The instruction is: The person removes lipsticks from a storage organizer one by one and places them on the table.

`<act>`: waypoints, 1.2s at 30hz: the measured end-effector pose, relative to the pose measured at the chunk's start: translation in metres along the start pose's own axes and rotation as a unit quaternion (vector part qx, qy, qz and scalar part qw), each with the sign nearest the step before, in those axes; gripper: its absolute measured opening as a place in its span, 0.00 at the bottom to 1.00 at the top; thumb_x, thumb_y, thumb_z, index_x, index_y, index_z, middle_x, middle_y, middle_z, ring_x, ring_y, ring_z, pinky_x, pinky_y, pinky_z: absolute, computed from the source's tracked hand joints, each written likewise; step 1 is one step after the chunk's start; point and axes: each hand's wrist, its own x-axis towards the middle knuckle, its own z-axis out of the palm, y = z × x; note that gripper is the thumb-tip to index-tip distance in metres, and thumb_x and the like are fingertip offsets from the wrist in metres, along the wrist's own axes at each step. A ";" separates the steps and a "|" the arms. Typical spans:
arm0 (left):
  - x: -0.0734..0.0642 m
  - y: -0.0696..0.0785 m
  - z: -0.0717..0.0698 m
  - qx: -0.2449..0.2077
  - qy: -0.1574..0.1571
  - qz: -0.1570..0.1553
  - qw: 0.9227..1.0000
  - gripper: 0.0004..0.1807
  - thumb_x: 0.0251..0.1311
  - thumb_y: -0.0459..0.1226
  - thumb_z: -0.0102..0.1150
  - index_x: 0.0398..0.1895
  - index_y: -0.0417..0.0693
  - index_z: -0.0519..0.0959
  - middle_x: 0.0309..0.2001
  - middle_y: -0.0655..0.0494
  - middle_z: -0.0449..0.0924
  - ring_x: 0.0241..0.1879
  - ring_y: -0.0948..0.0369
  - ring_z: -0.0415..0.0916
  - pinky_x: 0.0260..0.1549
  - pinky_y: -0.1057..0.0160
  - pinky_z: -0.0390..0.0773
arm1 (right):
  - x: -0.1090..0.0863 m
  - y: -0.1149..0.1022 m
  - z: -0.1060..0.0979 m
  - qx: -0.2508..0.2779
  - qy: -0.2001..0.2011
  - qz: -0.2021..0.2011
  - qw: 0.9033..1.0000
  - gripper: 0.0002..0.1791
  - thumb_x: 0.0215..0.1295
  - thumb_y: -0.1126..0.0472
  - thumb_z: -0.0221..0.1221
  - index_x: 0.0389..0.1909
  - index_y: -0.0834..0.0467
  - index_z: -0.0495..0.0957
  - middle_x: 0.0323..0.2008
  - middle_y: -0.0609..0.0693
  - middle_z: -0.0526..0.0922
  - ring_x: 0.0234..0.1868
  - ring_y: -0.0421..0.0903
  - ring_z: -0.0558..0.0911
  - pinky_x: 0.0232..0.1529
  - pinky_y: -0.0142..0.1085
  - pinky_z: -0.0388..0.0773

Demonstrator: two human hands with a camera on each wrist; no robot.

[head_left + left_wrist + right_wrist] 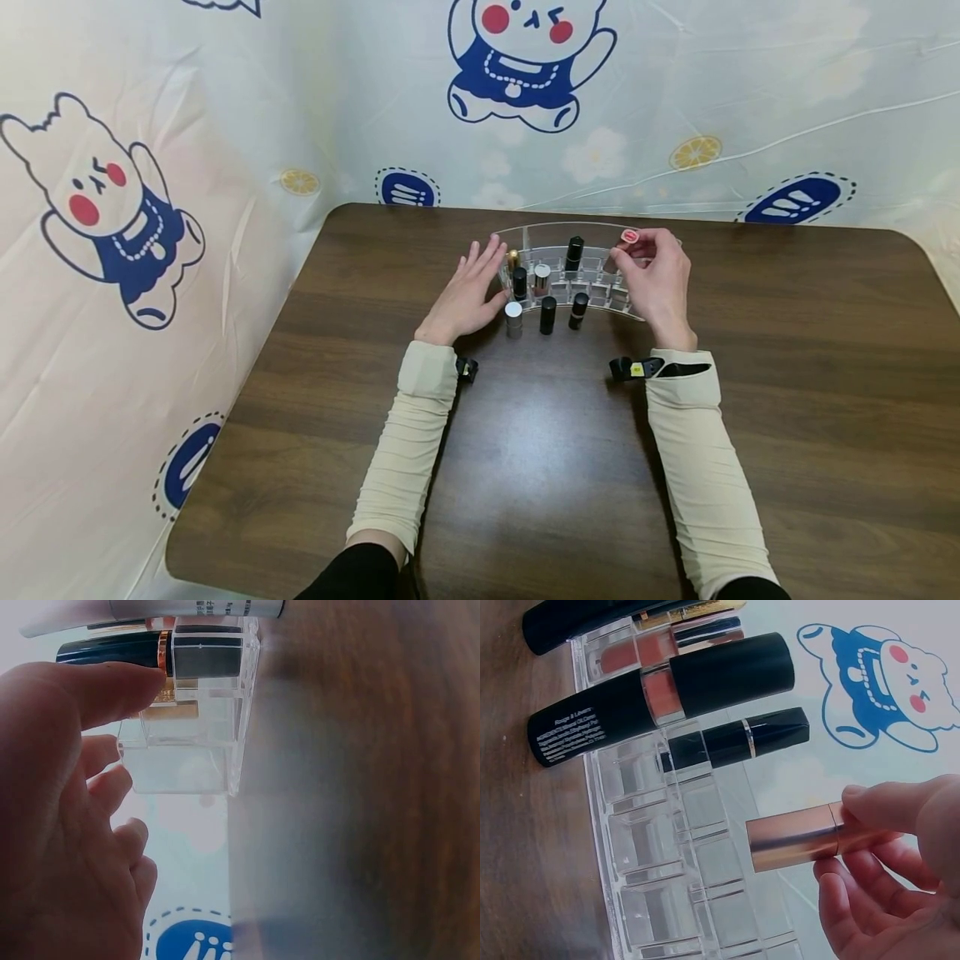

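My right hand (pixel 663 283) pinches a rose-gold lipstick (pixel 793 838) between thumb and fingers. A red label shows on its end in the head view. The tube is above the right part of a clear tiered lipstick organizer (pixel 641 855), whose slots there hold nothing. My left hand (pixel 467 296) lies at the organizer's left end with its fingers extended. In the left wrist view its thumb lies against or just before a black lipstick (pixel 112 649); contact is hard to tell. A gold tube (pixel 513 259), a silver-capped one (pixel 542 278) and a taller black lipstick (pixel 574 252) stand in other slots.
Before the organizer on the brown table (pixel 540 467) stand a silver-capped tube (pixel 513 320), a black lipstick (pixel 548 315) and another black one with a clear band (pixel 578 311). A printed curtain (pixel 637 100) hangs behind the table's far edge.
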 end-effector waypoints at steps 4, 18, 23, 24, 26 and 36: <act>0.000 -0.001 0.000 -0.001 0.002 -0.001 1.000 0.40 0.70 0.48 0.46 0.78 0.56 0.38 0.79 0.59 0.30 0.77 0.55 0.23 0.76 0.49 0.37 | -0.001 -0.003 -0.002 0.002 -0.008 0.002 1.000 0.19 0.63 0.59 0.62 0.50 0.64 0.74 0.45 0.58 0.79 0.43 0.49 0.80 0.38 0.20 0.70; -0.001 0.004 0.005 -0.007 0.003 -0.015 1.000 0.40 0.70 0.48 0.47 0.78 0.54 0.41 0.79 0.61 0.30 0.78 0.54 0.26 0.76 0.52 0.35 | -0.007 -0.004 -0.010 -0.006 -0.004 0.001 1.000 0.19 0.63 0.57 0.62 0.50 0.64 0.74 0.44 0.57 0.80 0.40 0.42 0.77 0.38 0.17 0.70; 0.001 0.004 0.005 -0.007 -0.004 -0.015 1.000 0.40 0.70 0.48 0.47 0.78 0.55 0.40 0.78 0.63 0.28 0.78 0.56 0.24 0.76 0.54 0.34 | -0.010 -0.004 -0.017 -0.014 0.001 -0.011 1.000 0.19 0.63 0.58 0.63 0.50 0.64 0.74 0.43 0.56 0.80 0.38 0.39 0.76 0.37 0.16 0.70; 0.001 0.004 0.005 -0.007 -0.006 -0.016 1.000 0.40 0.70 0.48 0.47 0.78 0.55 0.39 0.78 0.64 0.28 0.77 0.56 0.24 0.76 0.54 0.33 | -0.011 -0.004 -0.019 -0.015 0.002 -0.013 1.000 0.19 0.62 0.58 0.63 0.50 0.64 0.75 0.43 0.56 0.80 0.38 0.38 0.76 0.37 0.16 0.70; 0.001 0.003 0.003 -0.007 -0.007 -0.018 1.000 0.41 0.70 0.48 0.47 0.78 0.56 0.39 0.78 0.64 0.27 0.77 0.56 0.23 0.76 0.54 0.33 | -0.012 -0.005 -0.021 -0.015 0.003 -0.017 1.000 0.19 0.62 0.57 0.63 0.49 0.64 0.75 0.42 0.56 0.80 0.37 0.36 0.76 0.37 0.16 0.70; 0.002 0.001 0.001 0.003 -0.008 -0.016 1.000 0.42 0.70 0.47 0.48 0.78 0.55 0.37 0.78 0.63 0.27 0.77 0.55 0.23 0.76 0.52 0.35 | -0.020 -0.009 -0.029 -0.004 -0.002 -0.026 1.000 0.19 0.61 0.58 0.64 0.50 0.63 0.75 0.41 0.54 0.82 0.35 0.30 0.75 0.37 0.16 0.71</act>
